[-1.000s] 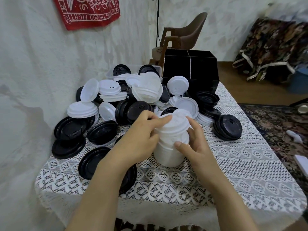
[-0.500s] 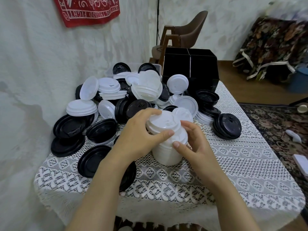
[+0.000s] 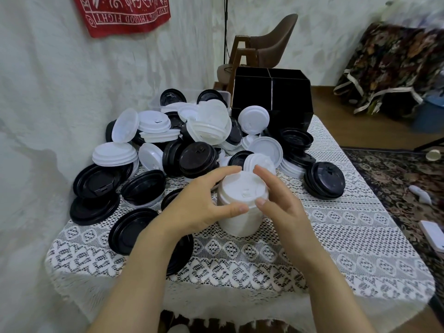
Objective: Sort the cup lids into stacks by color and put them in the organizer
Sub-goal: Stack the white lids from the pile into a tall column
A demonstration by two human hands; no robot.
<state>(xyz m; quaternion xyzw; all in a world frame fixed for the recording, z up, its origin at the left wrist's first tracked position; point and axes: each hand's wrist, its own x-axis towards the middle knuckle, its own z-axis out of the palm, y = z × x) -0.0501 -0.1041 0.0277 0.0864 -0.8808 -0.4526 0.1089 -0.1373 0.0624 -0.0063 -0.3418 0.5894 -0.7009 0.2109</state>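
Red banner (image 3: 125,14): hangs on the wall at your far left, above the table.
Loose black lids (image 3: 96,182): lie on the lace tablecloth (image 3: 336,239) along its left side, several overlapping one another.
Mixed pile (image 3: 209,121): black and white lids are heaped together behind your hands, against the wall, with a few short white stacks among them.
Your left hand (image 3: 200,204): wraps the upper left of the white lid stack (image 3: 241,188). The forefinger curls over the far rim and the thumb presses the near rim, so your fingers are clamped on the stack.
White lid stack: stands upright on the tablecloth near the table's middle, between your two hands, in front of the pile and well short of the organizer (image 3: 271,92).
Your right hand (image 3: 282,200): cups the stack's right side. The thumb touches the near rim just beside your left thumb, and the fingers lie close together round the far side, gripping the top lids.
Organizer: a black divided box at the far end of the table, behind the pile. You cannot see into its compartments from here.
Black lid stack (image 3: 324,180): sits on the cloth to the right of your right hand, apart from it.
Chair (image 3: 271,44): brown, beyond the organizer.
Patterned rug (image 3: 396,179): on the floor to the right of the table.
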